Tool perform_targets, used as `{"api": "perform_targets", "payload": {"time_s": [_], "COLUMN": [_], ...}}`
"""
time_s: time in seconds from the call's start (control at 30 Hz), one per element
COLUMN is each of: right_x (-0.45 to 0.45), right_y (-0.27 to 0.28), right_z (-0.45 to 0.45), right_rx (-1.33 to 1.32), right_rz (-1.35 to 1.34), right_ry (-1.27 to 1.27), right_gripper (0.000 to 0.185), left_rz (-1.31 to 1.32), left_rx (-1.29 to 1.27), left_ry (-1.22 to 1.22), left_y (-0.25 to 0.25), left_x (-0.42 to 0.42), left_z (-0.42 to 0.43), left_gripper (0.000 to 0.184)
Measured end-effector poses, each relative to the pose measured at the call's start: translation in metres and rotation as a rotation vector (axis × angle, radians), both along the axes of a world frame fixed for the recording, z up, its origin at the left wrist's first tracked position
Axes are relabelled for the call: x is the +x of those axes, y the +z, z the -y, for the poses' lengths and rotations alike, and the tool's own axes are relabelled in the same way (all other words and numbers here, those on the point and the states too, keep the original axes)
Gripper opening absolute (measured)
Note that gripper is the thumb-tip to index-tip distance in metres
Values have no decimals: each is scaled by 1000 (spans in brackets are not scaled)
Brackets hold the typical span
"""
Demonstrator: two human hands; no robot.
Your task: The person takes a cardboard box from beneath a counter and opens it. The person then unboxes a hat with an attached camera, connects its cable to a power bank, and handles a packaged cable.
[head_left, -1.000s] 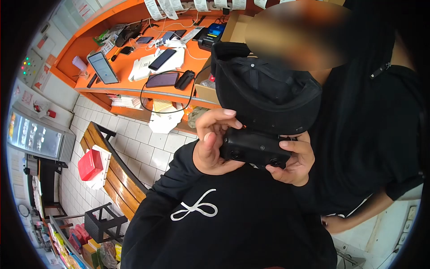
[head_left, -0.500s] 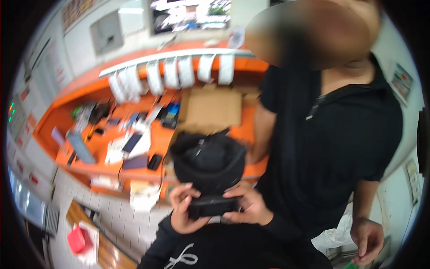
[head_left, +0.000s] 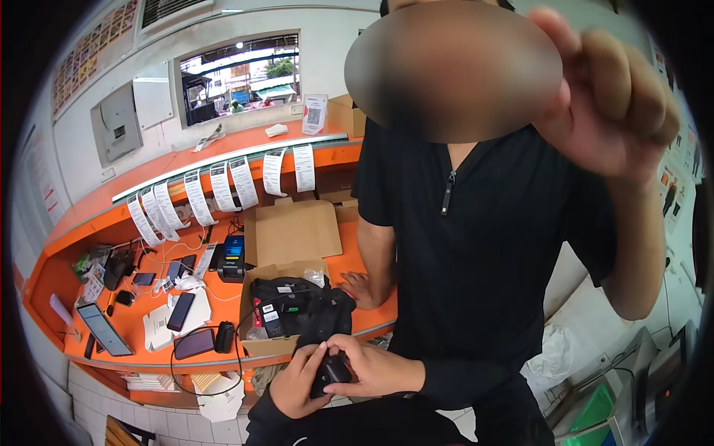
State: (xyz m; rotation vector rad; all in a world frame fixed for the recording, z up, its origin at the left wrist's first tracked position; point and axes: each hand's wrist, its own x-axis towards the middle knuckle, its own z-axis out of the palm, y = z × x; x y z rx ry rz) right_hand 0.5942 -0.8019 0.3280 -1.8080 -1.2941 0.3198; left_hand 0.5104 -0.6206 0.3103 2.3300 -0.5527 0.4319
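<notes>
Black device (head_left: 332,373) sits between my two hands, held up in the air just in front of the orange worktop (head_left: 346,264), near the close right corner of the open cardboard box (head_left: 269,347). My left hand (head_left: 292,385) is partly closed, fingers bent over the device's left side; my right hand (head_left: 385,369) is partly closed too, with fingers on the far end and the thumb lower down the near side. I judge that the two-sided pinch steadies the device and keeps it turnable, while the low hold near my body brings it under my view.

As far as I can make out, its long axis slants from near my left palm up and away towards my right fingers. Its ends are partly covered, so I cannot tell which way its front points. Dark cloth (head_left: 324,323) lies just beyond it, overlapping the box in my view; I cannot tell whether the two are joined.

The box stands at the worktop's front edge, its lid (head_left: 294,230) folded back, probably to leave the contents within reach. A co-worker's hand (head_left: 363,290) rests flat beside it.
</notes>
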Motion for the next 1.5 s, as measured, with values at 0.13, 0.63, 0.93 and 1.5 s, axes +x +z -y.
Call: {"api": "perform_targets", "payload": {"time_s": [0.13, 0.63, 0.93, 1.5], "right_x": [-5, 0, 30, 21], "right_y": [-6, 6, -2, 15], "right_z": [-22, -77, -103, -102], "right_rx": [179, 775, 808, 792], "right_rz": [198, -311, -406, -279], "right_ry": [-17, -38, -157, -228], "right_gripper": [69, 30, 27, 46], "left_rz": [114, -148, -140, -205], "left_rx": [-21, -1331, -1328, -1762], "left_ry": [-2, -270, -398, -651], "left_y": [-9, -4, -4, -26], "left_x": [0, 7, 10, 23], "left_z": [-16, -45, -50, -73], "left_gripper": [85, 79, 102, 64]}}
